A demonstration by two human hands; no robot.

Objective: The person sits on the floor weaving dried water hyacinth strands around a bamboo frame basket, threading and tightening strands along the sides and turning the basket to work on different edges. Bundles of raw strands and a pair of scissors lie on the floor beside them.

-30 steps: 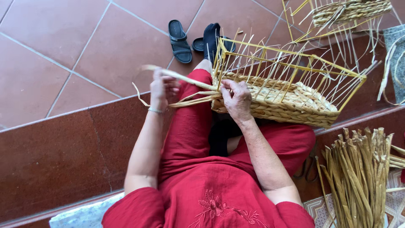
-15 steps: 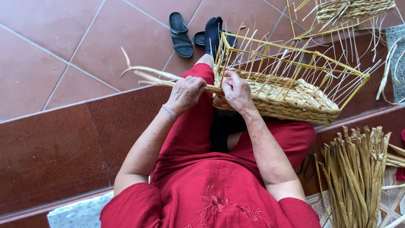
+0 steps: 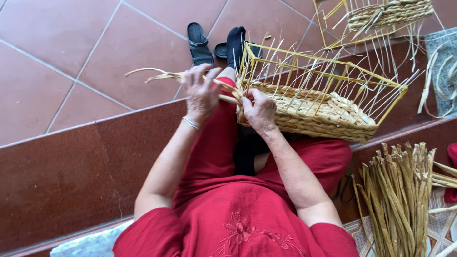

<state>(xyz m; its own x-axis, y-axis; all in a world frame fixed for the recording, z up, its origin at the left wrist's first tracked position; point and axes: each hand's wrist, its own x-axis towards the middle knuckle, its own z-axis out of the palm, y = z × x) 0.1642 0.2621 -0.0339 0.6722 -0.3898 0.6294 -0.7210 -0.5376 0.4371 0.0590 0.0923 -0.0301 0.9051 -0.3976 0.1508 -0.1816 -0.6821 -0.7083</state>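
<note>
The half-woven basket (image 3: 314, 107) rests on the person's lap, over the red trousers, with its long axis running from the knee out toward the right of the view and its yellow wire frame (image 3: 328, 66) and pale upright stakes pointing up and away from the body. The right hand (image 3: 259, 112) lies against the near left corner of the basket, fingers curled and pressing on the woven rim there, grasping the weave where a strand enters it. Just to the left, touching the same material, the left hand (image 3: 202, 90) is raised above the thigh with the wrist bent back and fingers partly spread, pinching a bundle of straw strands (image 3: 166, 76); a thin bracelet sits on that wrist. The strands run roughly level from the basket corner through the left hand and trail off to the left, their loose ends curling over the tiled floor (image 3: 71, 62). Both forearms reach forward from the red sleeves, elbows bent and close to the body. Black sandals (image 3: 200, 43) lie on the floor beyond the knees, a sheaf of dried reeds (image 3: 400, 200) stands at the right, well apart from the hands, and a second wire-framed basket (image 3: 385, 14) sits at the top right.
</note>
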